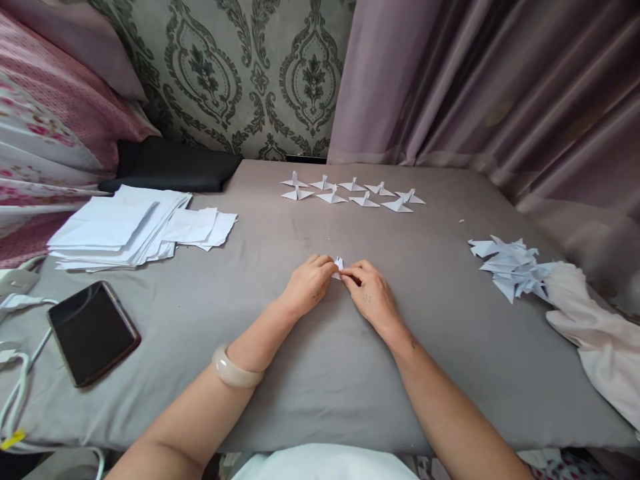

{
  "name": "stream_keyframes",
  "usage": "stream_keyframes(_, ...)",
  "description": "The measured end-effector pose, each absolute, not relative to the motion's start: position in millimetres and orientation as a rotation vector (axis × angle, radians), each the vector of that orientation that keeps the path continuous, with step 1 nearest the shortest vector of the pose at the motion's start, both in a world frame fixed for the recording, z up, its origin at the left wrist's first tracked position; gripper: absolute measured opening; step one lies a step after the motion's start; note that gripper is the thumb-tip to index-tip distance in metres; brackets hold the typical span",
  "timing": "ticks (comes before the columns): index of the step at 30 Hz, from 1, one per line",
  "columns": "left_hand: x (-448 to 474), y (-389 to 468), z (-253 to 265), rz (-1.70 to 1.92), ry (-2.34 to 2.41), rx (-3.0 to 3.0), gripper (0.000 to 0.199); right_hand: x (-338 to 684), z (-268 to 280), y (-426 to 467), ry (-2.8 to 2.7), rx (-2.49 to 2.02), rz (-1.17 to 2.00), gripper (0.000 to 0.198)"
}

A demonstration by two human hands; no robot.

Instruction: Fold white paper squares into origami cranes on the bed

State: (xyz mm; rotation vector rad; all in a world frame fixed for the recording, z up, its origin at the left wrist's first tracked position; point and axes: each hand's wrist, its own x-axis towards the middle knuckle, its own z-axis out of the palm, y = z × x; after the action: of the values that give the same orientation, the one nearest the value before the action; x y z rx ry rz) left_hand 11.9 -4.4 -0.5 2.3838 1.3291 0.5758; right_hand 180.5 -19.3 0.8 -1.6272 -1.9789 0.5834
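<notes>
Between my two hands, at the middle of the grey-covered table (240, 347), is a small folded white paper crane (339, 263). My left hand (311, 283) pinches its left side, and the fingertips hide part of it. From the right, my right hand (371, 293) pinches the lower right edge between thumb and finger. Beyond the hands, two rows of finished-looking paper cranes (333, 195) stand with wings spread. A heap of folded white paper pieces (515, 267) lies to the right.
A stack of white paper sheets (100, 227) and smaller squares (220, 230) lie at left. A phone (94, 333) rests nearer, beside white cables (23, 387). Behind the stack is a black flat item (175, 167). Pale cloth (585, 320) lies at right, below purple curtains (450, 80).
</notes>
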Motion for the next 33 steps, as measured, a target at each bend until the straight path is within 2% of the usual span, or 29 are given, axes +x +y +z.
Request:
stream_keyframes(7, 23, -21, 20, 0.123, 1.517, 2.612, 0.024, 177, 21, -39, -2.406, -1.672, 0.227, 0.036)
stream_keyframes(12, 33, -33, 28, 0.016, 1.569, 2.606, 0.027, 175, 28, -48, -2.553, -1.703, 0.169, 0.045)
stream_keyframes(15, 27, -29, 24, 0.165, 1.545, 2.499, 0.031, 179, 30, -50, -2.533, -1.683, 0.227, 0.042)
stream_keyframes(20, 7, -5, 8, 0.663, 1.513, 1.948, 0.033, 185, 29, -42, -2.265, -1.689, 0.458, 0.031)
stream_keyframes(25, 4, 5, -4, 0.822, 1.495, 1.609, 0.029, 180, 15, -30, -1.829, -1.74, 0.674, 0.019)
stream_keyframes(28, 5, 6, -7, 0.888, 1.45, 1.572, 0.029, 176, 4, -26, -1.795, -1.712, 0.652, 0.022)
stream_keyframes(31, 4, 7, -7, 0.924, 1.419, 1.505, 0.03, 175, -3, -22, -1.916, -1.595, 0.57, 0.008)
stream_keyframes(33, 2, 7, -5, 0.94, 1.418, 1.463, 0.03, 177, -5, -20, -1.973, -1.531, 0.485, 0.013)
